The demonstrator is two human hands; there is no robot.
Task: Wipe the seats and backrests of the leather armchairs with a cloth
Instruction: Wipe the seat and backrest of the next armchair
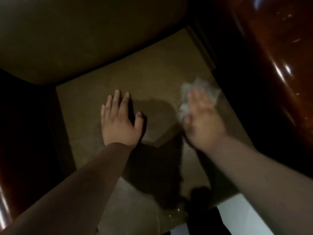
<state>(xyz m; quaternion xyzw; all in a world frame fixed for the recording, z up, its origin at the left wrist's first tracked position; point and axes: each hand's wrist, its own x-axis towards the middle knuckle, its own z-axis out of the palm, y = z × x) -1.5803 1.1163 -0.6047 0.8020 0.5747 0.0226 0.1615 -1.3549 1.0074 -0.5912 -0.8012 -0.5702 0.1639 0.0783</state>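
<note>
1. The right hand (202, 119) lies palm down on a crumpled pale grey-white cloth (198, 94), its fingers spread over the bundle and pressing it onto the seat; the hand and cloth are blurred, so whether any finger curls round the fabric cannot be told.
2. The cloth shows past the fingertips and at the thumb side of the hand, and it sits near the right edge of the seat, about midway between front and back.
3. The left hand (119, 119) rests flat on the seat with straight fingers held close together and the thumb spread to the side; it holds nothing.
4. The left hand lies left of the seat's middle, well apart from the cloth, with bare leather between the two hands.
5. The olive-brown textured leather seat (152, 78) carries both hands, and their shadows fall across its middle and front.
6. The padded olive-brown leather backrest (88, 36) rises from the seat's far edge.
7. A glossy reddish-brown wooden armrest (271, 53) runs along the right side, with bright glints on it.
8. A second dark wooden armrest (10, 150) borders the left side.
9. A white patch of floor (237, 211) shows beyond the seat's front right corner.
</note>
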